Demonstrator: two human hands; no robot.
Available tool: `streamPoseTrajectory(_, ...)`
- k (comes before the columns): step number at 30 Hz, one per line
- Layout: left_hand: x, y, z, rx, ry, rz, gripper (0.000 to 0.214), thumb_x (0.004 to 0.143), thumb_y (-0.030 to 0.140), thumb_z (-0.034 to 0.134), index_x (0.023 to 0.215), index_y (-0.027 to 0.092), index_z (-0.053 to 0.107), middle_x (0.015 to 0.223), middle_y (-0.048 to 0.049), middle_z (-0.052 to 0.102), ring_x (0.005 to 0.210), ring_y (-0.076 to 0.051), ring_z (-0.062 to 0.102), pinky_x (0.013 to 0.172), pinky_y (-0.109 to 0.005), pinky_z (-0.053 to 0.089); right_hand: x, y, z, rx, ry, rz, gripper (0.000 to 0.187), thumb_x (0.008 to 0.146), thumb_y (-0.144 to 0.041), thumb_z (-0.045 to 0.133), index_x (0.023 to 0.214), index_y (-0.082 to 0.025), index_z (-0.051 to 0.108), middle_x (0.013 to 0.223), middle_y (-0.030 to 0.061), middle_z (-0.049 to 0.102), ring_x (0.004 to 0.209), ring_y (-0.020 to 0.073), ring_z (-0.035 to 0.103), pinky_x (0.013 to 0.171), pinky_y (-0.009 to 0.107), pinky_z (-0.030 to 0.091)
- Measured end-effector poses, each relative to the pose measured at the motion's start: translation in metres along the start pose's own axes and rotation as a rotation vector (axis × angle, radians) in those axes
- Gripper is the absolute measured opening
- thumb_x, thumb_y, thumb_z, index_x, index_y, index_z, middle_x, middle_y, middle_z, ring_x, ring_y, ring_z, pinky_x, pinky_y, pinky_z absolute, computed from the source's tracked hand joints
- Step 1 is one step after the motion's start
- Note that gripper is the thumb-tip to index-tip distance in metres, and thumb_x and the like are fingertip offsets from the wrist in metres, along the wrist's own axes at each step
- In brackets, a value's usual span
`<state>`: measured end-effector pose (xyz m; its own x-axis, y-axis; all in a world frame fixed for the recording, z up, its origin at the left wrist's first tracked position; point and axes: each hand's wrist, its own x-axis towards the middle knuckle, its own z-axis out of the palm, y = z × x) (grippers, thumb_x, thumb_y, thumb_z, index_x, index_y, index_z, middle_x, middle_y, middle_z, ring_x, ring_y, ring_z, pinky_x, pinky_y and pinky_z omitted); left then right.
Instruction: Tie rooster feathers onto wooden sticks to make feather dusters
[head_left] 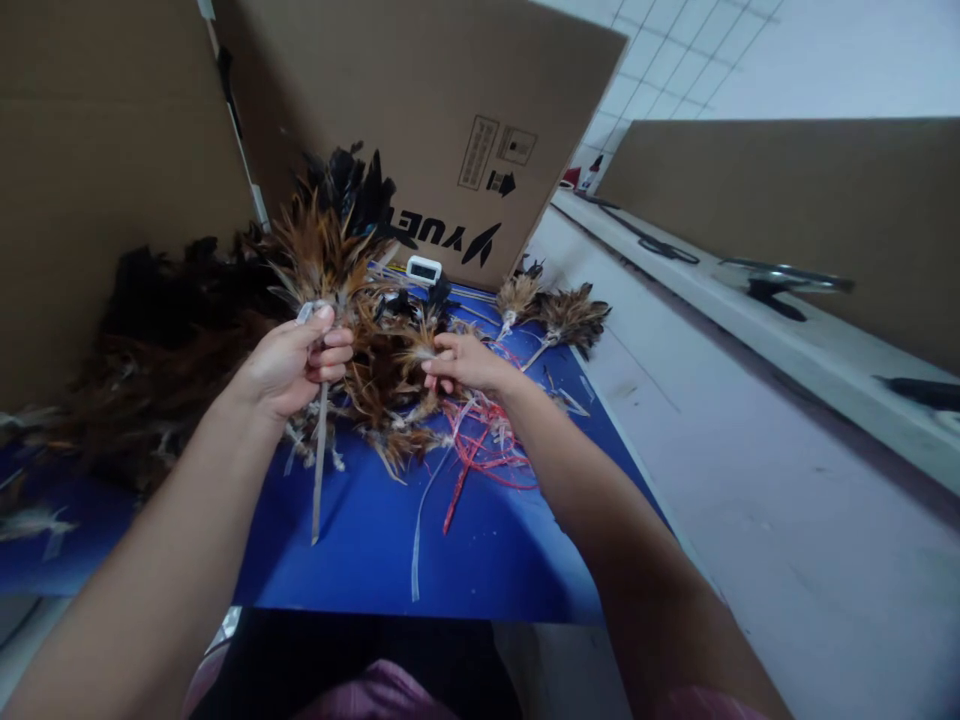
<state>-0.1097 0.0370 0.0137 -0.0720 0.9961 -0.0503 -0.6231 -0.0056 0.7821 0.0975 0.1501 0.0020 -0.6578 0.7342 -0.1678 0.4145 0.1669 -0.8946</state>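
Observation:
My left hand (304,360) is closed round the stick of a feather duster (322,235), brown with black tips, held upright. Its thin pale stick (320,470) sticks out below my fist. To the right, my right hand (465,362) pinches a small tuft of light brown feathers (421,348) between thumb and fingers. A heap of loose brown feathers (382,375) lies between and beneath the hands. Red and white plastic strings (480,445) lie tangled just below my right hand.
A large dark feather pile (180,330) covers the left of the blue tabletop (360,560). Cardboard (420,100) stands behind. Two small feather bundles (574,318) lie at right. A white digital timer (424,270) sits at the back. Scissors (660,245) rest on a ledge at right.

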Motion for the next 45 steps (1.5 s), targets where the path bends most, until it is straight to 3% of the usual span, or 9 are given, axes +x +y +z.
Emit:
streamPoseTrajectory(2,-0.001,0.001,0.001,-0.004,0.006,-0.004,0.025,0.089,0.018,0.052,0.069,0.018,0.038,0.057,0.0052,0.037,0.040,-0.003,0.026,0.036,-0.013,0.019,0.002,0.002,-0.003,-0.085,0.071,-0.036,0.005,0.082,-0.015,0.056,0.087,-0.015,0.053,0.063,0.0003,0.067,0.039,0.0067,0.049,0.039,0.017,0.036)
streamPoseTrajectory(5,-0.002,0.002,0.002,-0.001,-0.016,-0.014,0.023,0.091,0.016,0.048,0.070,0.018,0.039,0.058,0.0042,0.036,0.041,-0.004,0.028,0.037,-0.014,0.018,-0.002,0.003,-0.005,-0.342,0.287,-0.150,0.024,0.080,-0.018,0.060,0.103,-0.014,0.058,0.081,0.0050,0.070,0.058,0.0125,0.061,0.059,0.026,0.048)
streamPoseTrajectory(8,-0.002,0.002,0.002,0.013,-0.036,-0.011,0.023,0.092,0.016,0.045,0.070,0.018,0.039,0.060,0.0042,0.035,0.041,-0.003,0.028,0.037,-0.014,0.017,-0.015,-0.001,0.001,-0.617,0.494,-0.341,0.033,0.076,-0.016,0.063,0.110,-0.014,0.062,0.103,0.0101,0.068,0.081,0.0178,0.063,0.077,0.031,0.047)
streamPoseTrajectory(14,0.001,0.002,-0.003,0.043,-0.044,0.022,0.025,0.095,0.018,0.040,0.071,0.019,0.035,0.059,0.0064,0.032,0.040,-0.003,0.024,0.035,-0.013,0.018,-0.042,0.010,0.018,-0.724,0.402,-0.263,0.015,0.082,-0.016,0.055,0.082,-0.018,0.070,0.076,0.0030,0.070,0.070,0.0165,0.063,0.071,0.027,0.044)
streamPoseTrajectory(22,0.001,0.002,-0.001,0.082,-0.038,0.029,0.023,0.094,0.017,0.039,0.072,0.018,0.036,0.058,0.0066,0.034,0.039,-0.003,0.024,0.035,-0.012,0.018,-0.006,0.037,0.008,-0.761,0.473,-0.192,0.024,0.079,-0.029,0.063,0.099,-0.017,0.069,0.095,0.0078,0.070,0.086,0.0190,0.063,0.075,0.027,0.043)
streamPoseTrajectory(26,0.000,0.002,-0.001,0.083,-0.038,0.040,0.023,0.093,0.014,0.041,0.072,0.019,0.034,0.058,0.0062,0.036,0.039,-0.003,0.026,0.036,-0.012,0.019,0.013,0.037,0.008,-0.682,0.368,-0.159,0.013,0.080,-0.025,0.059,0.080,-0.018,0.070,0.072,0.0021,0.067,0.070,0.0150,0.060,0.066,0.025,0.039)
streamPoseTrajectory(30,0.000,0.002,-0.001,0.083,-0.039,0.029,0.022,0.093,0.015,0.042,0.072,0.018,0.035,0.058,0.0063,0.036,0.040,-0.002,0.026,0.037,-0.012,0.020,0.009,0.032,0.004,-0.303,0.337,-0.085,0.021,0.081,-0.028,0.057,0.065,-0.015,0.062,0.052,-0.0033,0.055,0.049,0.0089,0.048,0.054,0.022,0.035)
streamPoseTrajectory(36,0.000,-0.001,0.001,0.084,-0.037,-0.004,0.023,0.091,0.016,0.047,0.071,0.018,0.036,0.058,0.0066,0.034,0.041,-0.003,0.025,0.037,-0.012,0.021,-0.010,0.020,0.000,0.198,0.325,-0.028,0.009,0.072,-0.023,0.062,0.070,-0.015,0.059,0.057,-0.0020,0.062,0.041,0.0054,0.043,0.040,0.018,0.028)
streamPoseTrajectory(45,-0.004,-0.014,0.012,0.070,-0.007,-0.046,0.026,0.084,0.020,0.060,0.069,0.018,0.038,0.058,0.0063,0.036,0.039,-0.002,0.025,0.034,-0.011,0.020,-0.038,-0.010,0.006,0.290,0.495,-0.321,0.017,0.073,-0.030,0.067,0.065,-0.016,0.060,0.062,-0.0024,0.063,0.057,0.0068,0.052,0.057,0.021,0.039)
